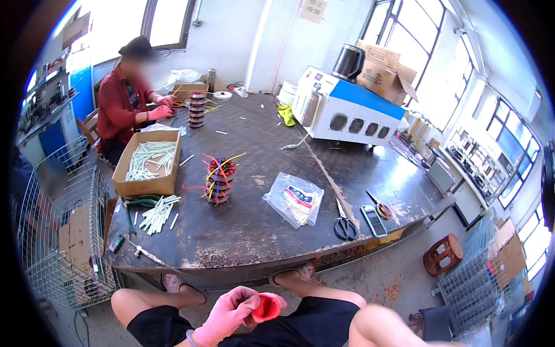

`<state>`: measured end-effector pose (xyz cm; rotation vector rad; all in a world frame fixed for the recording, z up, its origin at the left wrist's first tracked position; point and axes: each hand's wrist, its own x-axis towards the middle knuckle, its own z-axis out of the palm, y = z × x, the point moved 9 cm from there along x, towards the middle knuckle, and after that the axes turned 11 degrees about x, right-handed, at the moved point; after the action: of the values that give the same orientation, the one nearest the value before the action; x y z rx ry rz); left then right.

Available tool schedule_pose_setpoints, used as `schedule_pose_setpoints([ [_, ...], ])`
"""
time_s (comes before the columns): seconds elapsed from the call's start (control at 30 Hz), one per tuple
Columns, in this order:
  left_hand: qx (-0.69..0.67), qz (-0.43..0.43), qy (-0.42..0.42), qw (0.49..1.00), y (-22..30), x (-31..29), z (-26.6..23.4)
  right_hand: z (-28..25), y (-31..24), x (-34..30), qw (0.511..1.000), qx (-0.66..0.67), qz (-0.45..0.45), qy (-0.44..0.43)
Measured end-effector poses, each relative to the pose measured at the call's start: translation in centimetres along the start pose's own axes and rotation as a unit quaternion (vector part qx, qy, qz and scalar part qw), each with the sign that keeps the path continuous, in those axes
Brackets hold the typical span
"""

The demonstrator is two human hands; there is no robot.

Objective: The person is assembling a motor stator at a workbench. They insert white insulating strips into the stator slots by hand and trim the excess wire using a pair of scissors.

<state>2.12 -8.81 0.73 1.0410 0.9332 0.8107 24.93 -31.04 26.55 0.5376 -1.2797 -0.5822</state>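
My left hand (231,315), in a pink glove, is closed on a red hollow thing (267,308) over my lap. Its round opening faces up and a pink edge shows around it; I cannot make out its kind. A blurred patch of bare skin (384,327) at the lower right may be my right arm or hand; no fingers can be told apart. On the table (243,243) ahead stands a dark coil assembly (219,182) with red, yellow and blue wires. Left of it lies a pile of white sticks (159,215).
A cardboard box (147,185) holds more white sticks. Scissors (345,222), a phone (374,221), pliers (380,205) and a plastic bag (295,199) lie at the right. A co-worker (124,101) handles parts at the far left. A blue-white machine (347,110) stands behind.
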Motion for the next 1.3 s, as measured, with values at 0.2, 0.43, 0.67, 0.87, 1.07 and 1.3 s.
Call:
schedule_pose_setpoints([
  [0.2,-0.021,-0.004,-0.028,0.999,-0.7,1.2,0.1,7.2,3.5,-24.9,0.704,0.021,0.475,-0.528],
  [0.43,0.027,0.023,-0.019,0.999,-0.3,1.3,-1.1,11.2,-1.3,-27.1,0.667,0.257,0.356,-0.601],
  [0.67,0.457,0.374,0.186,0.785,6.6,-1.7,-1.5,9.1,0.1,-32.2,0.593,0.135,0.571,-0.552],
  [0.87,0.443,0.343,0.141,0.816,4.1,0.1,-0.8,7.3,4.0,-37.5,0.286,0.198,0.928,0.131],
  [1.07,0.375,0.351,0.027,0.858,7.1,1.3,-0.3,7.3,6.5,-37.8,0.631,0.043,0.768,-0.102],
  [1.3,0.544,0.471,0.025,0.694,5.9,2.0,1.9,6.9,11.3,-41.6,0.534,0.137,0.814,-0.181],
])
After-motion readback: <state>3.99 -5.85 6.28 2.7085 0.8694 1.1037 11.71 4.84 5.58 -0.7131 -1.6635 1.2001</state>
